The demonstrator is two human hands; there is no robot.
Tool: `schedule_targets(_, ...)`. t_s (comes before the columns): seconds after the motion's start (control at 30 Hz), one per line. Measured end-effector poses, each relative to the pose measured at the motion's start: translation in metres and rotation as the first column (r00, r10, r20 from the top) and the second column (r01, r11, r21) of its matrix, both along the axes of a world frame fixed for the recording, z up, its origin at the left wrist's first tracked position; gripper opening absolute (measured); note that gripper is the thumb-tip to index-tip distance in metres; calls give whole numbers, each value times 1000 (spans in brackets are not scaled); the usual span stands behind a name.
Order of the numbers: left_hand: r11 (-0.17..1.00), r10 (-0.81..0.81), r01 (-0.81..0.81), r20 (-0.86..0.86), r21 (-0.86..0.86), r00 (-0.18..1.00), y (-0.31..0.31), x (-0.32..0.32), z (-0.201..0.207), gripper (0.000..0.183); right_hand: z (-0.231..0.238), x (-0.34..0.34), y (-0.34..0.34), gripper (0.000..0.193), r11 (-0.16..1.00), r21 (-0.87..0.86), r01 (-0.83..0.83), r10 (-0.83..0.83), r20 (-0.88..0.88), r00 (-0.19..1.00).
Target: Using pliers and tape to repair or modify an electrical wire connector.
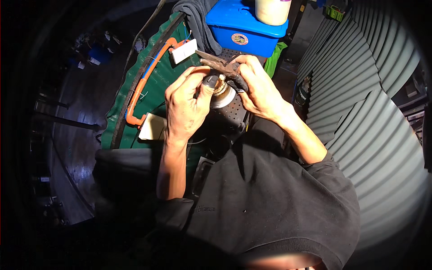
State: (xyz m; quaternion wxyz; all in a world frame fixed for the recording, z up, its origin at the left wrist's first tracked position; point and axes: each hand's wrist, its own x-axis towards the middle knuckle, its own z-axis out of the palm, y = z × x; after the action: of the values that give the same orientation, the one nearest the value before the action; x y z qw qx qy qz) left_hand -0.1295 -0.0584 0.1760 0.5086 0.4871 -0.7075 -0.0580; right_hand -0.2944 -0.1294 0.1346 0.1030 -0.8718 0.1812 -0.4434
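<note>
My left hand (185,104) grips a small round metal part (223,93) with a brass-coloured centre, thumb pressed on its top. My right hand (255,85) holds rusty brown pliers (219,63), their jaws pointing left over the metal part. Both hands meet above a black perforated surface (234,112). The pliers' handles are hidden inside my right palm. My forearms and black sleeves come up from the lower edge.
A green corrugated sheet (155,85) with an orange hose (143,83) and white tags (184,50) lies to the left. A blue plastic box (243,29) bearing a cream container (272,11) stands behind. Grey corrugated metal wall (373,112) runs along the right.
</note>
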Motion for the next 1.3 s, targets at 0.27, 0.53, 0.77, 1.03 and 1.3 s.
schedule_targets(0.27,999,-15,16,11,-43,1000,-6,5,-19,20,-3,-2,-15,27,999,49,5,-10,96,995)
schedule_targets(0.53,758,-440,610,-508,232,740,-5,27,-12,30,28,18,-66,13,884,-419,-209,231,2,973)
schedule_targets(0.77,667,-444,717,-665,201,600,-9,40,-19,31,25,25,-70,15,887,-344,-308,330,6,944)
schedule_targets(1.03,959,-274,247,-238,-137,932,-7,21,0,11,13,28,-19,28,992,-122,-38,54,132,990)
schedule_targets(1.3,994,47,-21,253,-105,966,-32,13,-11,20,-14,12,1,6,847,531,-35,-55,154,986)
